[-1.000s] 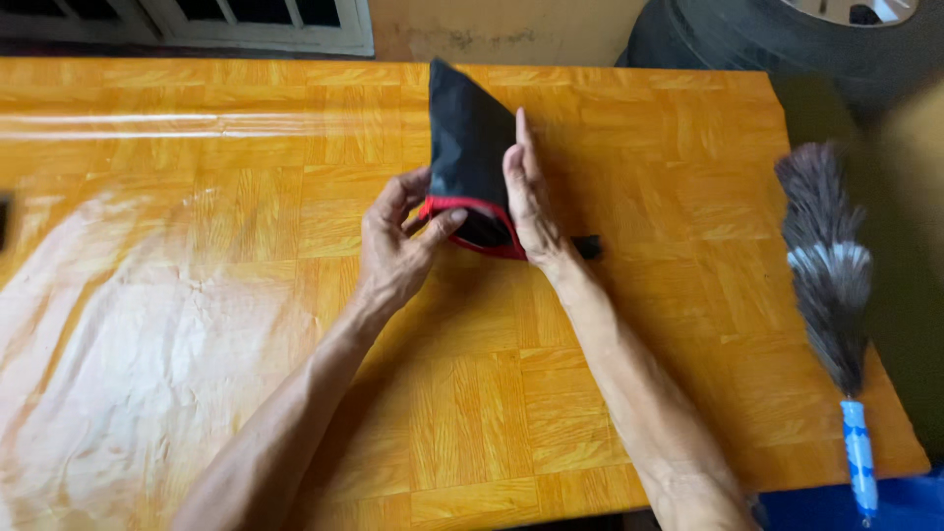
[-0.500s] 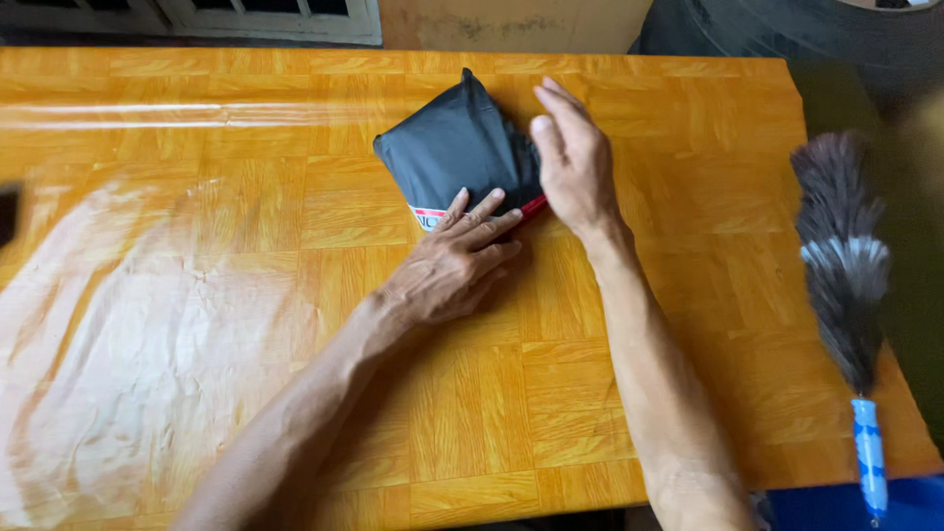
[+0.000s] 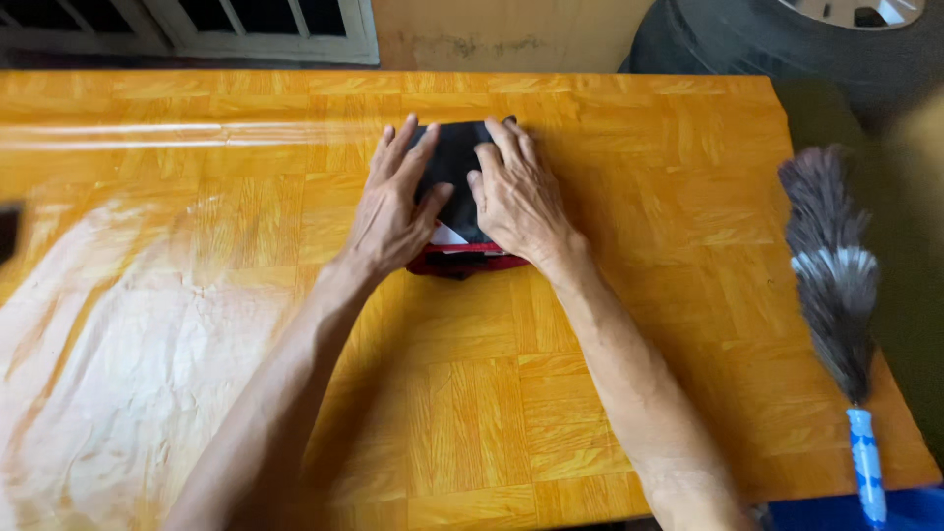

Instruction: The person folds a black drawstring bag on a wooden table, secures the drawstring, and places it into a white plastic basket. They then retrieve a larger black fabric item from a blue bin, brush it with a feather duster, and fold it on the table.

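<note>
Orange parquet-pattern table (image 3: 610, 413) bears each spread hand (image 3: 393, 211), (image 3: 516, 202) flattening black cloth (image 3: 454, 167).

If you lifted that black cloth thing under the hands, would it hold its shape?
Probably not: the cloth lies pressed flat under both hands, so it looks floppy. Likely light, being thin. It shouldn't roll, though it might slide on the glossy table.

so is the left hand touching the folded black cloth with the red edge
Touching. The head view shows the left hand pressed flat on the folded black cloth, fingers spread over it.
</note>
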